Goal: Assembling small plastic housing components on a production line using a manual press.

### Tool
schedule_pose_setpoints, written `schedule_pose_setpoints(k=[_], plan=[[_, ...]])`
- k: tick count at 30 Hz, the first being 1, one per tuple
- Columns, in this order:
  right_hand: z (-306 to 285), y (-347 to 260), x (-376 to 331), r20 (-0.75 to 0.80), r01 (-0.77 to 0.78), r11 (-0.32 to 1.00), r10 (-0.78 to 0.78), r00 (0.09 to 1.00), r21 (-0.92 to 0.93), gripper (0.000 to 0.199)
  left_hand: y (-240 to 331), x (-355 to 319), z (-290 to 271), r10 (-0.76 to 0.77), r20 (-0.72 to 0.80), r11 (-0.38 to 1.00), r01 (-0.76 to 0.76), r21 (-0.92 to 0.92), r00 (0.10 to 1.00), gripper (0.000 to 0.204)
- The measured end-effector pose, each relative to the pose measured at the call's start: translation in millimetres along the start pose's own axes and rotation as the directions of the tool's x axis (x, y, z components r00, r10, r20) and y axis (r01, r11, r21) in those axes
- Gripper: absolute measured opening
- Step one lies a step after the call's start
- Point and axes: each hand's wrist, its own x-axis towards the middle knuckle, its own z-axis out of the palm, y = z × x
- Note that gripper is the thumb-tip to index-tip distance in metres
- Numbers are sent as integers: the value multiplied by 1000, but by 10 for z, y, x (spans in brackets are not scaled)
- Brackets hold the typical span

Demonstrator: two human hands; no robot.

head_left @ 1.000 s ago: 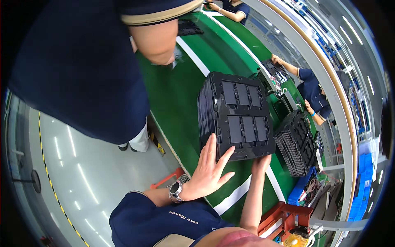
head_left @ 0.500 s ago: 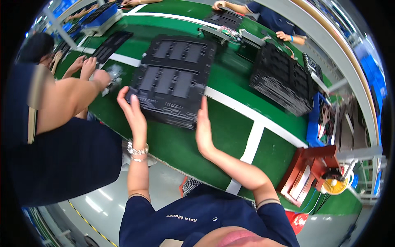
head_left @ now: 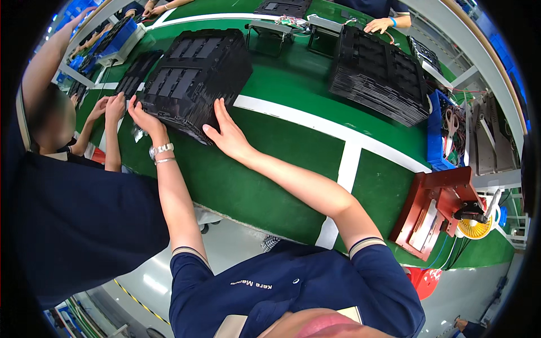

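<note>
A tall stack of black plastic trays (head_left: 191,73) with raised rectangular panels stands tilted in view on the green table, left of centre. My left hand (head_left: 147,121) is against its near left corner, fingers pointing up along the edge. On the right side of the stack rests my right hand (head_left: 228,135), its fingers straight and its thumb apart, near the bottom layers. The stack is between my two palms. My left wrist carries a silver watch (head_left: 162,149).
A second black tray stack (head_left: 377,73) stands at right, near a blue bin (head_left: 440,135) holding scissors. A red-brown fixture (head_left: 422,219) and yellow fan (head_left: 473,228) sit at the near right. Close on my left, a co-worker (head_left: 96,225) stands; other hands (head_left: 112,107) work near flat black panels (head_left: 138,73).
The stack has shifted left across the table, with both my hands following it. The co-worker on the left has drawn an arm back from the table and raised it.
</note>
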Motion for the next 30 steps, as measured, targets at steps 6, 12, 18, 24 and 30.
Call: schedule_pose_setpoints(k=[6, 12, 18, 24, 30], plan=[[-161, 171, 119, -118, 14, 994, -1, 993, 108, 72, -43, -7, 64, -7, -88, 999, 2, -47, 996, 29], [-446, 562, 807, -463, -32, 996, 67, 884, 84, 70, -419, -275, -262, -284, -82, 898, 235, -373, 955, 57], [-519, 1065, 1613, -527, 38, 999, -36, 849, -6, 75, -748, -444, -321, -256, -181, 951, 214, -222, 950, 65], [-996, 1327, 1975, -270, 12, 827, 170, 948, 562, 66, -462, -879, 175, -71, -347, 921, 195, 338, 935, 61], [-929, 1261, 1909, -464, 104, 923, 87, 881, 371, 65, -615, -528, 133, -226, -251, 954, 266, 136, 941, 61]])
